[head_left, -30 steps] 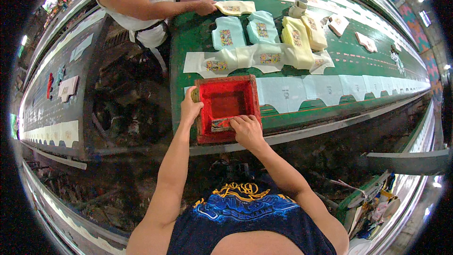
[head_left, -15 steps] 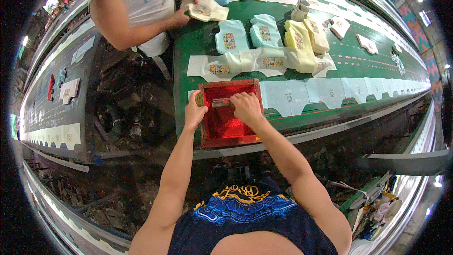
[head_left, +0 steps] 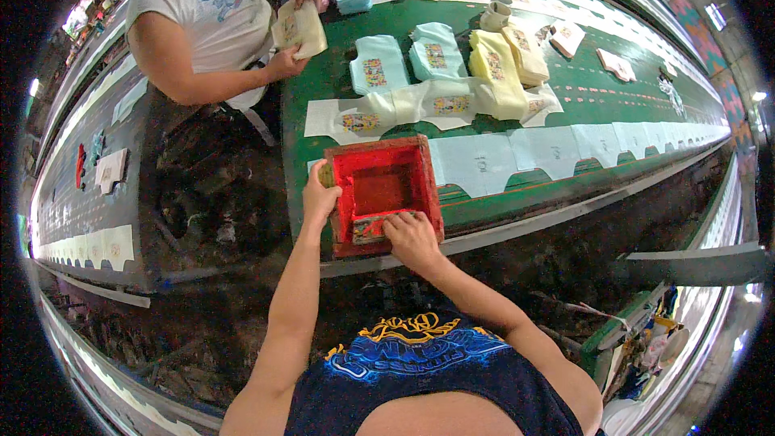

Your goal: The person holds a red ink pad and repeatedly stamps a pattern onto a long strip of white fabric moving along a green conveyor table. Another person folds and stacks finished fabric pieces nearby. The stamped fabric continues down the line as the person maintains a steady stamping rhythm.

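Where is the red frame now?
In the head view, the red frame lies on the green table, at the left end of the near pale blue cloth row, the left hand on its left side.

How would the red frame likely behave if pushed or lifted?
The red frame is probably stiff, given its thick, straight walls. It seems unlikely to roll or tip, being broad and low on the green table. Its glossy-looking inside may be slippery.

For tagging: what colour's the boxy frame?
The frame is red, showing best in the head view.
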